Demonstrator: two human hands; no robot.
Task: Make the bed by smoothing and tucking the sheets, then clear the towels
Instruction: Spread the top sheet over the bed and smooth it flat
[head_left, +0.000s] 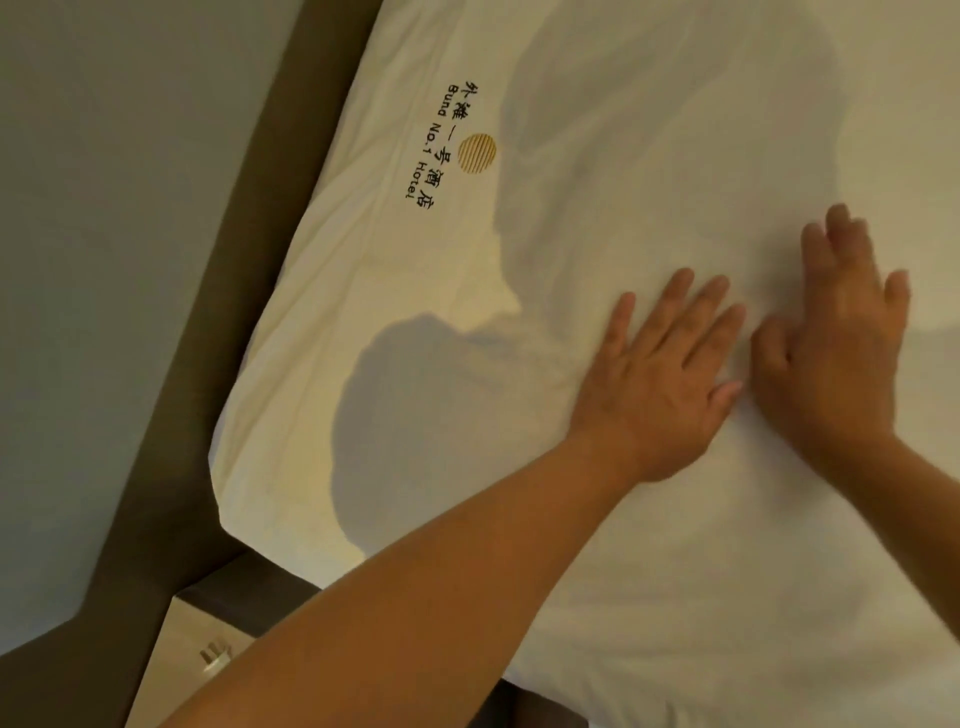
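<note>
Both hands lie flat, palms down, on a white pillow (597, 171) whose case carries a gold striped disc (477, 153) and dark lettering (431, 148) reading "Bund No.1 Hotel" beside a row of Chinese characters. The left hand (665, 384) presses near the middle of the pillow, fingers spread and straight, gripping nothing. The right hand (841, 343) sits just beside it, also open with fingers splayed, and its outline is smeared by motion blur. The two thumbs come close together, and whether they actually touch cannot be told. Both bare forearms reach in from the lower edge of the view, the left forearm (415, 587) crossing over the pillow's near corner.

The pillow fills most of the view, and its fabric shows soft creases near the lettering and around the left wrist. A grey shadow (410, 415) falls across the pillow left of the left hand. Along the pillow's left side runs a dark brown headboard strip (249, 244), with a pale wall (104, 208) beyond it. At the lower left stands a light wood surface (176, 654) with a small white object (215, 656) on it, too blurred to identify
</note>
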